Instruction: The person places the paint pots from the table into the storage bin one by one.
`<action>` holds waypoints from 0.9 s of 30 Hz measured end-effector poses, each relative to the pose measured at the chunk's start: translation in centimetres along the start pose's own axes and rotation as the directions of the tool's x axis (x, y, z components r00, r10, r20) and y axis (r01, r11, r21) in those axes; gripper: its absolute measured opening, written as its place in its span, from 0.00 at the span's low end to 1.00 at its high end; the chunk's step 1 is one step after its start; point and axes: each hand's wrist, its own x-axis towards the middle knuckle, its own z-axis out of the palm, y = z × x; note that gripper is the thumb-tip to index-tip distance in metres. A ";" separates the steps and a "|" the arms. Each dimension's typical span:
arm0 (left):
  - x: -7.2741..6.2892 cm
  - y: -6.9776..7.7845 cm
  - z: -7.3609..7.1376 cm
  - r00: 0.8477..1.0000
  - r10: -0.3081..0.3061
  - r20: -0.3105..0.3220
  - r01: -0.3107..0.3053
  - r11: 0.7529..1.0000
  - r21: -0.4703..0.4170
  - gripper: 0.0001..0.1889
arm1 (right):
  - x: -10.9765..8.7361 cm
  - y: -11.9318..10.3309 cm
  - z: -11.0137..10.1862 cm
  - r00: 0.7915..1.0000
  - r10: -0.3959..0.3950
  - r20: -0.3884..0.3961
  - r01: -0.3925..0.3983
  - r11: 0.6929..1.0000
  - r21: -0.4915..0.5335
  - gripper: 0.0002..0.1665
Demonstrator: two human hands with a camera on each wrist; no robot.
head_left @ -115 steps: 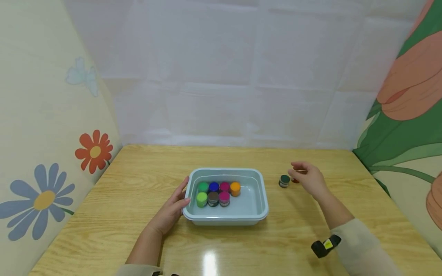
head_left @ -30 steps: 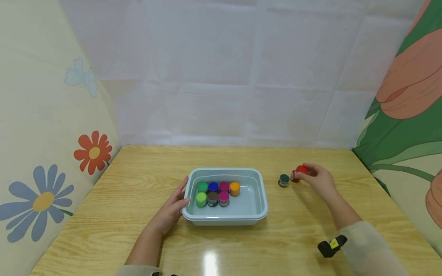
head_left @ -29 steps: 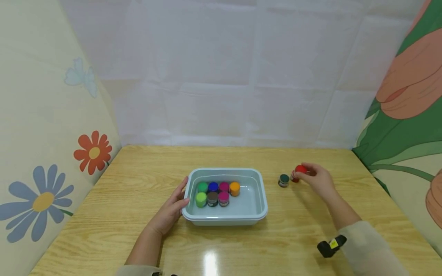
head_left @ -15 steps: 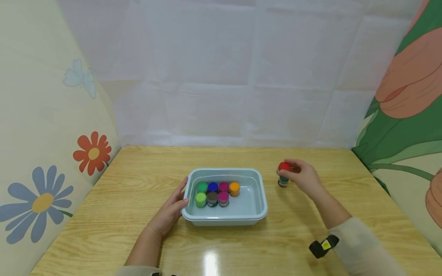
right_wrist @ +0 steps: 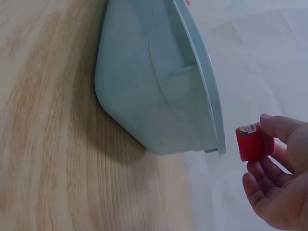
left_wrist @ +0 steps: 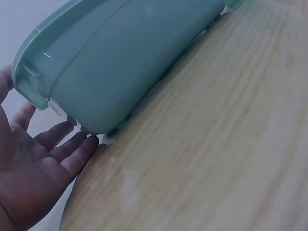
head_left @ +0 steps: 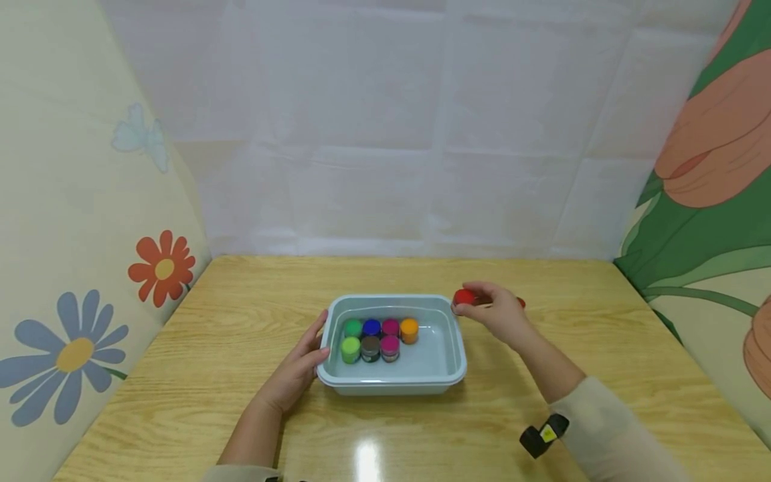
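My right hand [head_left: 502, 318] pinches a small red paint jar [head_left: 464, 298] between thumb and fingers at the right rim of the light blue plastic tub [head_left: 442, 368]. In the right wrist view, the labelled red jar [right_wrist: 251, 142] is apart from the tub's rim. With its thumb on the left rim and fingers against the outer wall, my left hand [head_left: 295, 375] holds the tub. Inside, toward the left, stand two rows of paint jars: green, blue, magenta and orange [head_left: 409, 330] behind; lime [head_left: 351, 349], brown and magenta in front.
Behind my right hand, part of another red jar [head_left: 521, 302] shows on the wooden table [head_left: 253, 288]. The dark green jar is hidden from view. A white sheet [head_left: 385, 167] hangs at the back, with flower-printed panels at both sides.
My right hand has picked up the red jar and carried it left, past the dark green jar, to the tub's right rim. My left hand and the tub have stayed in place.
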 end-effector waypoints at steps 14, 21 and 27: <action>0.0 0.0 0.0 1.000 0.002 -0.001 -0.002 1.000 0.006 0.38 | 0.0 -1.9 3.5 0.994 0.038 0.107 -0.039 0.999 0.009 0.31; -0.1 0.0 0.0 1.000 0.011 0.003 -0.011 1.000 0.007 0.38 | 0.4 -3.0 5.2 0.987 0.038 0.157 -0.030 0.998 -0.054 0.27; 0.0 -0.1 0.0 1.000 0.015 0.012 -0.015 1.000 -0.003 0.38 | 0.7 -3.4 6.3 0.974 0.032 0.225 -0.002 0.991 -0.131 0.23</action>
